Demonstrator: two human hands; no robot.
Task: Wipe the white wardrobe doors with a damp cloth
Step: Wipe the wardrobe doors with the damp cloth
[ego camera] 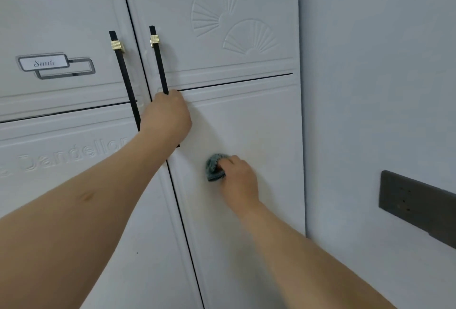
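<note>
On right door (246, 123) | one cloth (214, 167) | two handles (159, 61)

The wardrobe doors (237, 121) look matt white, smooth, with fan patterns and lettering pressed in relief. The long handles (159, 61) are matt black bars with ribbed, shiny gold-toned metal collars. The cloth (214, 166) is a nubby, grey-blue woven fabric. The wall plate (417, 200) looks dull dark grey.
</note>
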